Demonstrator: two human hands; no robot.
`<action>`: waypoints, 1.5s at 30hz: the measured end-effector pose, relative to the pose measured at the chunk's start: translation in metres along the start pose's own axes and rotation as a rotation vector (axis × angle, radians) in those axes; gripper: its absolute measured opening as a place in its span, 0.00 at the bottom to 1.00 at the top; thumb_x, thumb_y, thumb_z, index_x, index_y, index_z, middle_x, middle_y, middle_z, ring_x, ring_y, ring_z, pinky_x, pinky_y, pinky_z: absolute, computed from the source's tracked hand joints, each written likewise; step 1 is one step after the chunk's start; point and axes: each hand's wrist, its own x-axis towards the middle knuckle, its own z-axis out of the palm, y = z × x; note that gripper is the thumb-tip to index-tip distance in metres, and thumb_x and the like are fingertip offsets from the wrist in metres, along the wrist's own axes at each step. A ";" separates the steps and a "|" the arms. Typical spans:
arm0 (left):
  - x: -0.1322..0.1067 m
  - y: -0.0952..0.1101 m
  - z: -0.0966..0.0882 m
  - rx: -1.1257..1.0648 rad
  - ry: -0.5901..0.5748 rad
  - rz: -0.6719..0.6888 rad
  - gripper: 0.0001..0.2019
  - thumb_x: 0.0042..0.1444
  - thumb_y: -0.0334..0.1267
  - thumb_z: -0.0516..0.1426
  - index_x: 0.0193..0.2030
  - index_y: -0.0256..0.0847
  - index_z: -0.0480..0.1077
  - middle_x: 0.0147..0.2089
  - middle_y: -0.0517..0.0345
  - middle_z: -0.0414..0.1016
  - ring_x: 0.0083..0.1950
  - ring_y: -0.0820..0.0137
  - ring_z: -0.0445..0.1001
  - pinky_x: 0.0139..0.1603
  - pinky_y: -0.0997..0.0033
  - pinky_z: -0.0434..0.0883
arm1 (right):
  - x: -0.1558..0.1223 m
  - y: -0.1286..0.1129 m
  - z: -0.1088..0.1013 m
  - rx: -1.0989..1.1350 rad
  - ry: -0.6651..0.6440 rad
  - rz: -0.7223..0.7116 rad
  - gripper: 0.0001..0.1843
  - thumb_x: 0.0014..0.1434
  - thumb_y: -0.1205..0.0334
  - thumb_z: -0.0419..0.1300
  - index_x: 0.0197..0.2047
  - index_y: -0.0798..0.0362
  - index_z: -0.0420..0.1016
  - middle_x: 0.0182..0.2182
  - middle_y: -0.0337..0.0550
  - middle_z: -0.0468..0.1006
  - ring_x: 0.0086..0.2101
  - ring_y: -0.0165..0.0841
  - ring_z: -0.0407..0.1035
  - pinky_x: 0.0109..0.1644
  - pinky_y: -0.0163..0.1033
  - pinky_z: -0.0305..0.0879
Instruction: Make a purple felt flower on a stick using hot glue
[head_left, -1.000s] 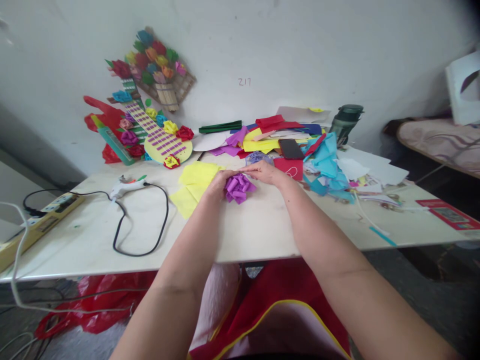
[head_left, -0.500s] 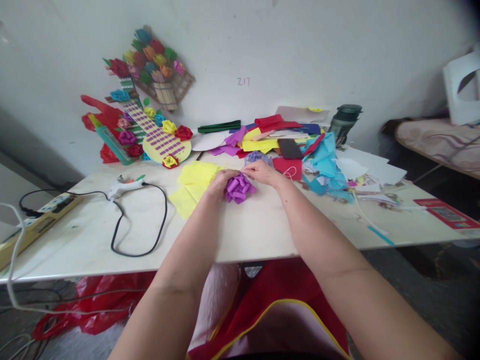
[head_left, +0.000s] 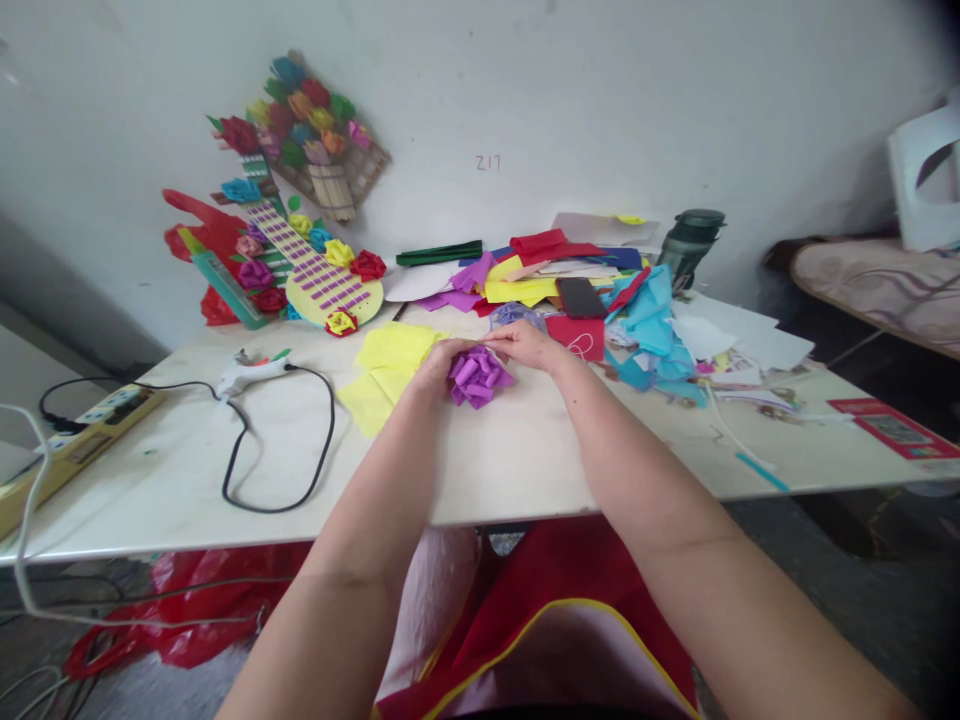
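Note:
A purple paper flower (head_left: 478, 378) with ruffled, curled petals is at the middle of the table. My left hand (head_left: 444, 362) is closed around its left and far side, the fingers partly hidden behind the petals. At the flower's far right edge, my right hand (head_left: 523, 344) is closed in a pinch, its fingertips meeting those of my left hand. Whatever lies between the right fingertips is too small to make out. Yellow crepe paper (head_left: 386, 375) lies flat just left of my left hand.
On the left lie a white glue gun (head_left: 251, 375) with a looped black cord and a power strip (head_left: 82, 440). A flower-decorated paper guitar (head_left: 322, 280) leans at the back left. Behind my hands are coloured papers (head_left: 525, 290), a phone (head_left: 580, 297) and a dark bottle (head_left: 690, 248).
The fingertips of my right hand have shifted slightly left, closer to my left fingers. The purple flower stays in nearly the same place.

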 end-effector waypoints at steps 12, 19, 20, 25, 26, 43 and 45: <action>0.001 0.000 0.001 0.017 0.069 0.034 0.06 0.41 0.36 0.61 0.23 0.35 0.70 0.21 0.56 0.72 0.22 0.72 0.68 0.25 0.71 0.65 | 0.006 0.011 0.003 -0.076 0.057 -0.030 0.12 0.55 0.62 0.63 0.43 0.50 0.83 0.38 0.44 0.84 0.36 0.34 0.77 0.46 0.40 0.71; 0.007 -0.005 -0.006 0.097 0.017 0.089 0.08 0.41 0.38 0.62 0.21 0.35 0.70 0.20 0.57 0.70 0.21 0.73 0.66 0.23 0.71 0.62 | 0.005 0.007 0.003 -0.040 0.062 -0.002 0.13 0.56 0.63 0.62 0.44 0.49 0.82 0.42 0.43 0.83 0.36 0.34 0.77 0.47 0.40 0.72; 0.007 -0.005 -0.007 0.098 0.004 0.098 0.08 0.41 0.38 0.62 0.21 0.36 0.70 0.19 0.58 0.69 0.20 0.73 0.66 0.23 0.72 0.62 | 0.004 0.006 0.003 -0.033 0.060 -0.004 0.13 0.55 0.63 0.62 0.45 0.49 0.82 0.42 0.44 0.83 0.37 0.34 0.77 0.48 0.41 0.72; 0.007 -0.005 -0.008 0.083 -0.037 0.121 0.08 0.41 0.37 0.62 0.19 0.36 0.69 0.18 0.59 0.68 0.19 0.74 0.63 0.22 0.73 0.61 | 0.001 -0.001 0.003 -0.037 0.053 0.021 0.14 0.57 0.65 0.61 0.46 0.50 0.81 0.43 0.44 0.83 0.40 0.34 0.77 0.50 0.41 0.71; 0.006 -0.004 -0.008 0.082 -0.045 0.124 0.09 0.41 0.37 0.62 0.19 0.36 0.69 0.18 0.59 0.68 0.19 0.75 0.63 0.22 0.73 0.61 | 0.001 -0.003 0.003 -0.047 0.054 0.031 0.15 0.57 0.66 0.60 0.47 0.51 0.81 0.43 0.45 0.83 0.40 0.34 0.77 0.51 0.40 0.71; 0.002 -0.001 -0.008 0.152 -0.080 0.153 0.09 0.43 0.38 0.61 0.19 0.36 0.69 0.18 0.59 0.67 0.19 0.75 0.62 0.21 0.73 0.58 | 0.003 0.000 0.005 -0.097 0.093 -0.011 0.12 0.56 0.58 0.61 0.32 0.55 0.84 0.28 0.43 0.82 0.31 0.32 0.72 0.39 0.36 0.66; 0.002 -0.001 -0.008 0.157 -0.080 0.158 0.10 0.43 0.38 0.61 0.18 0.37 0.68 0.17 0.60 0.65 0.18 0.76 0.61 0.21 0.73 0.57 | 0.002 -0.002 0.004 -0.139 0.101 -0.022 0.17 0.57 0.53 0.59 0.26 0.56 0.81 0.23 0.41 0.78 0.28 0.31 0.68 0.36 0.35 0.63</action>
